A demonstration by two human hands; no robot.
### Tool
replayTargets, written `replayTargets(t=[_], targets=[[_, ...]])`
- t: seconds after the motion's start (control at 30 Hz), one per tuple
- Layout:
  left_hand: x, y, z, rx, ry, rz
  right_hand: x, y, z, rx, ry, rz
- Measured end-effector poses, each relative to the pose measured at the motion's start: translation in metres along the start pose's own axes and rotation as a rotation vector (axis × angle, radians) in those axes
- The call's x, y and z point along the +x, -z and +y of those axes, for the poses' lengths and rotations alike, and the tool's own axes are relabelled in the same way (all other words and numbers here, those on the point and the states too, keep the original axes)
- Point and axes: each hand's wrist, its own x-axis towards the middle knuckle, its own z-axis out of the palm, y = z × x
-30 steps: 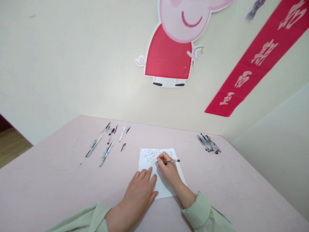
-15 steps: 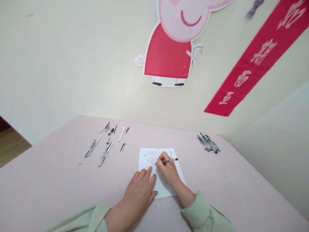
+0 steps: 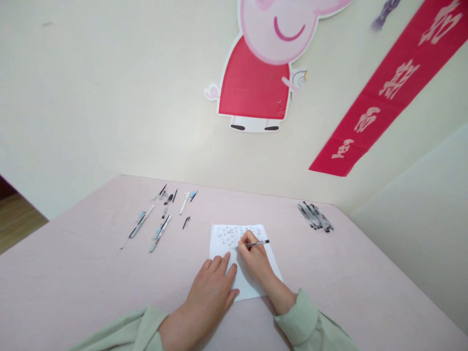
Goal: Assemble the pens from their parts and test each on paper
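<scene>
A white sheet of paper point(image 3: 250, 287) lies on the pink table, with rows of small dark handwriting across its upper part. My right hand point(image 3: 255, 256) rests on the sheet, fingers closed round a pen point(image 3: 260, 243) with a clear barrel and a dark end. The pen's tip is at the lowest written line, its dark end pointing right. My left hand point(image 3: 214, 285) lies flat over the paper's left edge, fingers stretched out and holding nothing. The handwriting is too small to read, and my right hand covers part of it.
Pens point(image 3: 161, 234), caps and loose pen parts lie scattered on the table's point(image 3: 91, 287) left side. A bundle of several dark-ended pens point(image 3: 316, 217) is at the back right. Behind stands a wall with a cartoon pig cutout point(image 3: 254, 83) and a red banner point(image 3: 387, 97).
My right hand and the pen have shifted very slightly along the line on the paper. My left hand stays in place.
</scene>
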Motion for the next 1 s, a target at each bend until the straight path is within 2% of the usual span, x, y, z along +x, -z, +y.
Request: replayTargets(t=[0.2, 0.37, 0.47, 0.57, 0.63, 0.7, 0.8, 1.0], targets=[[-0.001, 0.0, 0.001, 0.009, 0.01, -0.021, 0.001, 0.002, 0.003, 0.045, -0.021, 0.021], [0.003, 0.009, -0.004, -0.033, -0.012, -0.018, 0.002, 0.003, 0.007, 0.106, -0.04, 0.022], [0.014, 0.02, -0.029, -0.032, 0.078, 0.037, 0.002, 0.003, 0.008, 0.109, -0.046, 0.014], [0.024, 0.029, -0.07, 0.031, 0.283, 0.246, 0.003, 0.002, 0.007, 0.096, -0.058, 0.006], [0.029, 0.031, -0.098, 0.077, 0.401, 0.342, 0.003, 0.002, 0.005, 0.086, -0.061, 0.007], [0.032, 0.03, -0.117, 0.094, 0.46, 0.345, 0.003, 0.001, 0.004, 0.095, -0.063, 0.012], [0.034, 0.026, -0.127, 0.076, 0.457, 0.308, 0.002, 0.0, 0.005, 0.126, -0.052, 0.004], [0.035, 0.025, -0.121, -0.009, 0.432, 0.31, 0.002, 0.0, 0.009, 0.142, -0.038, -0.033]])
